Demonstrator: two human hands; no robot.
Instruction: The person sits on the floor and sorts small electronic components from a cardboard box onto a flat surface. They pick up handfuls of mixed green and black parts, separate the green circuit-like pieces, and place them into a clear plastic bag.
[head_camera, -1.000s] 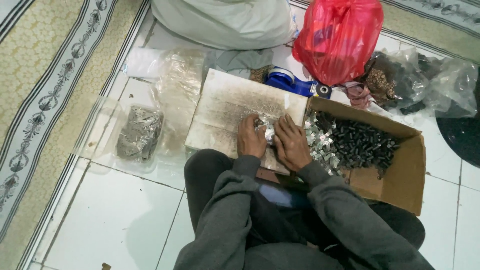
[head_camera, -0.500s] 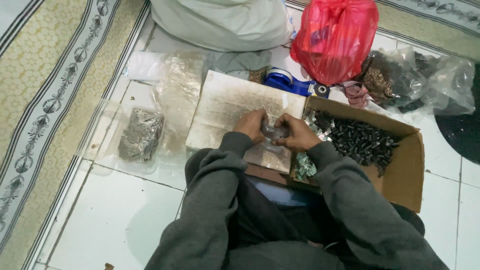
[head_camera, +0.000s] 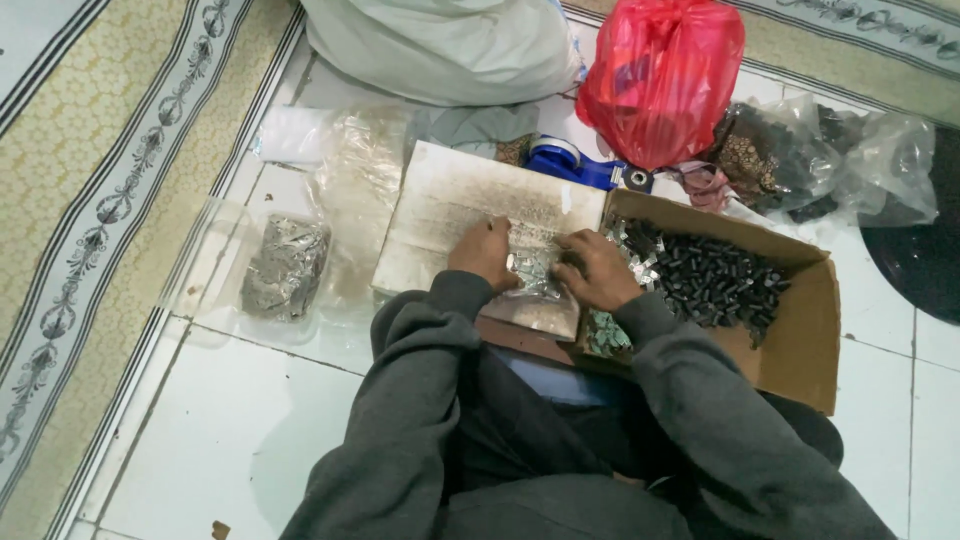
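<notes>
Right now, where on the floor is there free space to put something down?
Bare white tiles lie between the rug and the person's left sleeve. Around the cardboard box, red bag and board it is crowded.

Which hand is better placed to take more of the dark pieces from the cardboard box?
The right hand: it rests beside the cardboard box holding the dark pieces. The left hand is farther away, on the board.

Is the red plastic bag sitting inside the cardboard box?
No, the red plastic bag stands on the floor beyond the cardboard box, which holds small dark pieces instead.
</notes>
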